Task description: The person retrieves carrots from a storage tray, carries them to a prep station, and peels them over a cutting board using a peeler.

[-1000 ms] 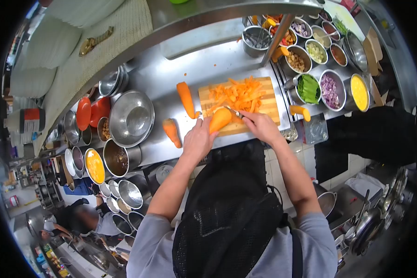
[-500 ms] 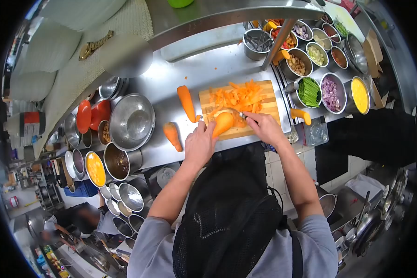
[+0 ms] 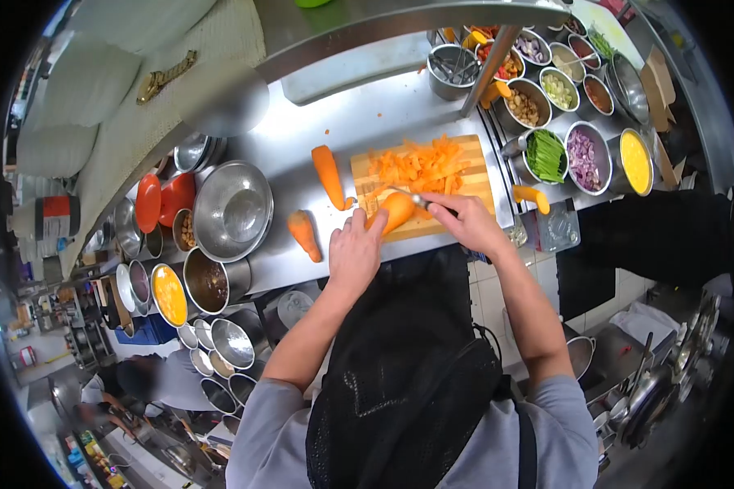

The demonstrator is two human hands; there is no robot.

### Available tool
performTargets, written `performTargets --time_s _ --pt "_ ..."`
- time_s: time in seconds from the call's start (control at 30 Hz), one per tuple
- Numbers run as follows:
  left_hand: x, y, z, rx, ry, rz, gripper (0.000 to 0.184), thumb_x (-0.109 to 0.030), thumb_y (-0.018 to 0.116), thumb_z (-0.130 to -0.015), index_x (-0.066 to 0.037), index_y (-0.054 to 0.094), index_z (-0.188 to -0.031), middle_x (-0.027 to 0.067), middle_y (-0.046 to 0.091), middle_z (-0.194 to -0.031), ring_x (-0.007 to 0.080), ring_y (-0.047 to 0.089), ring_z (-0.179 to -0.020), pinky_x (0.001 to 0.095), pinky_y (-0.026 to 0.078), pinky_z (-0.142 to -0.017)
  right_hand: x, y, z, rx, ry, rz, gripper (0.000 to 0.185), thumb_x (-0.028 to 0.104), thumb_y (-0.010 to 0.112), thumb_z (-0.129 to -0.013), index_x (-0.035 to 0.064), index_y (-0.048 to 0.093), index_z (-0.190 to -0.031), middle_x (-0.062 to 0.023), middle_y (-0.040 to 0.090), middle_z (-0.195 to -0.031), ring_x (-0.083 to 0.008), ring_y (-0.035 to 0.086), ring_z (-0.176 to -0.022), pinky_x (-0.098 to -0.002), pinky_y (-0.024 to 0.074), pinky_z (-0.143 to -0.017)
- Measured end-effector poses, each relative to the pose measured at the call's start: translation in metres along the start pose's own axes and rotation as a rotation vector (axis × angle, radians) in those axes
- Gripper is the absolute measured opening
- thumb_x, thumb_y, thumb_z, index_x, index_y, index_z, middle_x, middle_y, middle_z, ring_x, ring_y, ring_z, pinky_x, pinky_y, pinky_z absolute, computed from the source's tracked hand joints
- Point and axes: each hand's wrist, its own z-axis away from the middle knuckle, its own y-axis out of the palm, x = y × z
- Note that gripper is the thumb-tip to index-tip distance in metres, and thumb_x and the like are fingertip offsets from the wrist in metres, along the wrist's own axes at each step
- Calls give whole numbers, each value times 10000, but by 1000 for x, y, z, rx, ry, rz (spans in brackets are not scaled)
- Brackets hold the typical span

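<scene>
A peeled carrot (image 3: 396, 211) is in my left hand (image 3: 356, 247), its thick end over the lower edge of the wooden cutting board (image 3: 477, 175). My right hand (image 3: 470, 222) is closed on the dark handle of a peeler or small knife (image 3: 420, 201), whose metal end lies against the carrot; its exact shape is hard to make out. Orange shavings (image 3: 424, 165) are heaped on the board's upper part. Left of the board, two more carrots, one long (image 3: 328, 175) and one shorter (image 3: 303, 235), rest on the steel counter.
Metal bowls (image 3: 232, 212) and a pot of yellow liquid (image 3: 170, 295) stand at the left. Containers of chopped onion (image 3: 582, 159), greens (image 3: 546, 156) and yellow liquid (image 3: 636, 161) are at the right. A steel post (image 3: 492, 69) rises behind the board. Other people are visible at lower left.
The tool has shifted slightly along the carrot, and the carrot has turned a little in my left hand. People at lower left have changed posture.
</scene>
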Motion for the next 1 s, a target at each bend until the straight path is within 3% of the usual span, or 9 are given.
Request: performTargets --time_s 0.07,0.13,0.27,0.33,0.47,0.67,0.8,0.87,1.0 --pt "-2 0 2 -21 17 -28 567 -155 827 -894 -182 621 -1422 107 589 -1114 308 701 -985 463 546 -764 -19 15 7 47 -73 -99 353 289 661 -1054 96 772 -1327 -219 793 -1128 -425 755 -1049 -478 598 -938" --pt "-1 2 1 -8 30 -84 590 -158 821 -900 -191 598 -1445 106 581 -1099 322 700 -981 470 554 -771 -37 9 3 4 98 178 373 308 665 -1057 82 766 -1336 -222 794 -1134 -408 765 -1057 -462 598 -949" --pt "5 9 1 58 -60 31 600 -214 794 -951 -185 529 -1489 138 607 -1151 347 716 -985 485 566 -802 -34 13 10 91 163 60 372 304 657 -1071 91 759 -1358 -233 790 -1141 -410 766 -1065 -461 594 -955" --pt "11 -1 -9 307 -218 368 503 -286 724 -1016 -141 510 -1449 202 620 -1301 455 707 -1101 554 562 -945 -45 26 15 57 120 32 374 286 660 -1077 81 745 -1377 -231 783 -1193 -390 766 -1100 -443 591 -975" --pt "30 18 -20 423 -387 744 544 -388 723 -1032 -134 478 -1446 256 633 -1382 480 691 -1195 547 563 -976 -43 27 19 57 119 14 370 246 660 -1084 63 727 -1399 -233 766 -1273 -380 753 -1163 -418 578 -1009" --pt "18 5 -11 135 -210 472 483 -373 705 -1045 -149 498 -1421 223 668 -1337 457 703 -1177 551 568 -965 -2 16 22 -207 -9 80 322 228 673 -1057 79 766 -1326 -237 787 -1055 -441 750 -979 -498 597 -861" --pt "14 1 -12 141 -185 407 476 -348 716 -1037 -149 514 -1419 195 674 -1265 442 713 -1123 556 577 -921 -5 35 22 -38 -25 147 318 230 669 -1059 98 766 -1332 -238 780 -1014 -431 752 -965 -501 598 -846" --pt "14 1 -14 112 -185 404 477 -343 723 -1031 -151 519 -1418 189 674 -1239 439 715 -1106 557 578 -907 -27 21 3 -67 175 172 321 233 672 -1059 103 762 -1339 -252 767 -1005 -423 752 -955 -514 595 -846" --pt "12 2 -7 91 -162 411 467 -315 742 -1016 -145 539 -1401 187 676 -1225 444 713 -1087 559 578 -896 -7 32 12 -70 -117 142 326 219 669 -1057 67 751 -1334 -265 770 -1035 -433 754 -959 -515 596 -843"
